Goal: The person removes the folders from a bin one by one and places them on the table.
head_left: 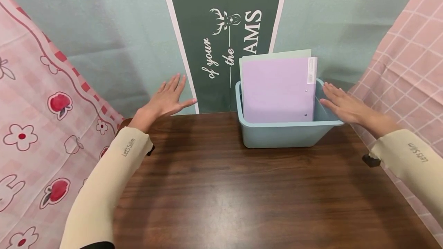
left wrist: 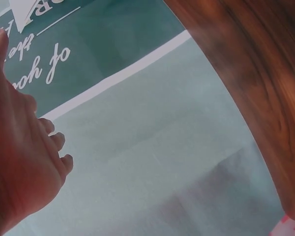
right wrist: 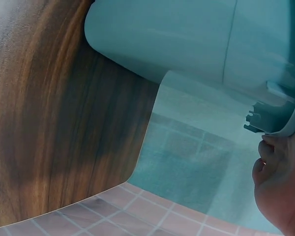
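Observation:
A light blue plastic bin [head_left: 280,135] stands at the far edge of the wooden table, right of centre. Upright in it is a lilac folder [head_left: 277,91] with a white label strip, and a pale green folder [head_left: 304,53] shows behind. My right hand [head_left: 346,105] is at the bin's right rim, fingers extended; in the right wrist view its fingers [right wrist: 268,152] lie against or just by the rim, contact unclear. My left hand [head_left: 164,97] hovers past the table's far edge, left of the bin, fingers spread, holding nothing. The left wrist view shows its palm [left wrist: 24,162].
The brown wooden table [head_left: 221,195] stretches in front of the bin. Behind it hangs a grey-green cloth [head_left: 114,41] with a dark lettered band. A pink fruit-patterned curtain [head_left: 41,126] borders the left, a pink checked one [head_left: 408,49] the right.

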A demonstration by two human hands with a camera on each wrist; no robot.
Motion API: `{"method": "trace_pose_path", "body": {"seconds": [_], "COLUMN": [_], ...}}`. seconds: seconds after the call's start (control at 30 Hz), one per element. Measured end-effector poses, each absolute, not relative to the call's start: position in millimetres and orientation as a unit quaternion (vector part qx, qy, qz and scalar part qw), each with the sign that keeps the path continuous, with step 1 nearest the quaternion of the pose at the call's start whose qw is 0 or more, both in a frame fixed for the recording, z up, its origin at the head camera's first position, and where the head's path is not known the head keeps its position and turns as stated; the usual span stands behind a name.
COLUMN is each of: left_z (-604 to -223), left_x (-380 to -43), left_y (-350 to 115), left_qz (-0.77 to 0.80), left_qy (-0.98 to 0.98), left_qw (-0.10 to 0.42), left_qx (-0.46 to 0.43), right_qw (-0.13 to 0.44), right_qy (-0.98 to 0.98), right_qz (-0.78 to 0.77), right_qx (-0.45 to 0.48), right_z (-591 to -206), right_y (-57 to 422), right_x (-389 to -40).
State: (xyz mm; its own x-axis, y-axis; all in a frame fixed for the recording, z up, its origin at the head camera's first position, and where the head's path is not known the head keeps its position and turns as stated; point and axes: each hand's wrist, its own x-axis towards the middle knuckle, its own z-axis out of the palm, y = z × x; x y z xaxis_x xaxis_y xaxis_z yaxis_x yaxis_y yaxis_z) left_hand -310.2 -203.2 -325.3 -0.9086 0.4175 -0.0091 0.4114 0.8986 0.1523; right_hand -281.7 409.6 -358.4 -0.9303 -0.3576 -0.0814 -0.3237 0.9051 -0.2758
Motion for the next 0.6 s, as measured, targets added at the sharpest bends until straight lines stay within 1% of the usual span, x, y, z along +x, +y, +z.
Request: {"method": "trace_pose_path", "body": {"seconds": [0.6], "left_z": [-324], "left_x": [-318], "left_y": [-170], "left_qz": [0.093], "left_qy": [0.965], "left_qw": [0.002], "left_qx": [0.244], "right_qw": [0.06], "right_qy": [0.976], "right_qz": [-0.126], "right_qx": [-0.167], "right_z": [-360], "right_y": [407], "right_x": [-280]}}
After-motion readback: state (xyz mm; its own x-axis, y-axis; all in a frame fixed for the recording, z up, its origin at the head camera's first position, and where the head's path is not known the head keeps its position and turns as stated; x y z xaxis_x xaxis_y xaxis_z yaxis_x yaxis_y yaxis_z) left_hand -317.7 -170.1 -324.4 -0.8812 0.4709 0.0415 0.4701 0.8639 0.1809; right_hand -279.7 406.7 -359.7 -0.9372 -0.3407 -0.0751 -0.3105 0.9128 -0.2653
